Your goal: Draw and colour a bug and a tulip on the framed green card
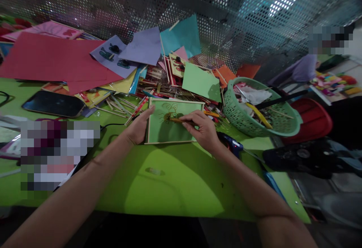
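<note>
A green card [158,133] framed with thin wooden sticks lies on the green table [169,187]. It bears a drawn insect figure [170,108] with a dark, rounded body. My left hand [139,127] holds the card's left edge, thumb on the front and fingers hidden behind it. My right hand [201,127] is closed around a thin brownish pen or brush [177,120], whose tip meets the drawn body. That hand covers the card's right edge.
Coloured papers [56,59] and loose sticks are piled at the back. A phone [53,103] lies left. Rightward are a green basket [263,121] of tools, a blue glue gun [233,144] and a red stool [313,121]. A perforated metal panel [113,2] stands behind.
</note>
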### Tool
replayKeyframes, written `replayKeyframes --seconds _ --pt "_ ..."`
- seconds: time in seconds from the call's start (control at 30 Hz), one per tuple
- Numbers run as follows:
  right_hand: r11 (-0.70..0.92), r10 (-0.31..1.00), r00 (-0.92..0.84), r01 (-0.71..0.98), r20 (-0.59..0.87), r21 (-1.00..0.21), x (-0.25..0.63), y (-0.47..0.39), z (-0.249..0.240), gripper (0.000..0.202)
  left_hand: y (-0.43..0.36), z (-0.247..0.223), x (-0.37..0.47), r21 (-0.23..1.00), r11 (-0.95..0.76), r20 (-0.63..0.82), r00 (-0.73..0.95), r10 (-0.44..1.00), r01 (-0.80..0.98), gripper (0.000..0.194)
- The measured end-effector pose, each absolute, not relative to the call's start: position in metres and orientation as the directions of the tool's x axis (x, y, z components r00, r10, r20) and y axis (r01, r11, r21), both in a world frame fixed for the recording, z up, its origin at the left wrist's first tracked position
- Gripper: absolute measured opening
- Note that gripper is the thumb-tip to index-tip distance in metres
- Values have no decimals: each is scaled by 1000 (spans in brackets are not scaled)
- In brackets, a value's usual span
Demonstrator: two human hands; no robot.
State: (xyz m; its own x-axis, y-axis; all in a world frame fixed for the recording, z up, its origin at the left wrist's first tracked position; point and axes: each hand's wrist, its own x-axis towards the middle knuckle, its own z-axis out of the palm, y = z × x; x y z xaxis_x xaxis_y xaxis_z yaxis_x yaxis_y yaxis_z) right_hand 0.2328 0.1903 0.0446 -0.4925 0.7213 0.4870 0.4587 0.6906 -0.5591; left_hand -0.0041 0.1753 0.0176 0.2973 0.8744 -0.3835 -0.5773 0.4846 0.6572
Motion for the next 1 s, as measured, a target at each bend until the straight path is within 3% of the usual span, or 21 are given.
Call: replayKeyframes --seconds 1.0 --pt "725 687 -522 452 505 -520 229 189 44 16 176 15 -5 645 480 -367 309 877 -595 59"
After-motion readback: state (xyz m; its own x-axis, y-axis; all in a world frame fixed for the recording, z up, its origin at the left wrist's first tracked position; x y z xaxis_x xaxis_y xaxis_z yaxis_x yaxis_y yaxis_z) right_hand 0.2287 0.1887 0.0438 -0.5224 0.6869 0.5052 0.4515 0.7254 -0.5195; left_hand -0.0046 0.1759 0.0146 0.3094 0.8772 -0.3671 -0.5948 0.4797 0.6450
